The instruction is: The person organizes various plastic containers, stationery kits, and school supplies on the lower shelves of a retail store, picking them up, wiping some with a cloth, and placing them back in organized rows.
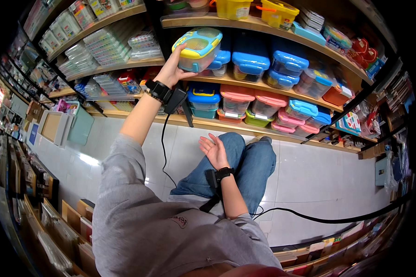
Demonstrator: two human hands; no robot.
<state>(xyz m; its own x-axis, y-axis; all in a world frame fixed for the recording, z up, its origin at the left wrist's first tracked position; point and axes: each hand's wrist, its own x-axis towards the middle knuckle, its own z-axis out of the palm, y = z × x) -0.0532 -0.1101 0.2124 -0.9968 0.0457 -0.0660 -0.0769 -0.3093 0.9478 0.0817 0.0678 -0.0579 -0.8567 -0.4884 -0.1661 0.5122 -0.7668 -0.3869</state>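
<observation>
My left hand (171,71) grips the left side of a clear plastic storage box (194,61) with a blue and yellow lid (197,43). One fingertip lies on the lid and another digit lies low against the box's front. This box is at the left end of a middle shelf; whether its base touches the board is hidden. Just right of it sits a blue-lidded clear box (220,60). My right hand (215,152) is held palm up over my bent knee, fingers apart, holding nothing.
Blue-lidded bins (250,57) line the middle shelf (280,89); pink-lidded bins (237,95) are stacked below. Yellow tubs (279,14) stand above. A black cable (163,149) hangs from my left wrist device (175,100). A teal bin (81,124) stands on the floor at left.
</observation>
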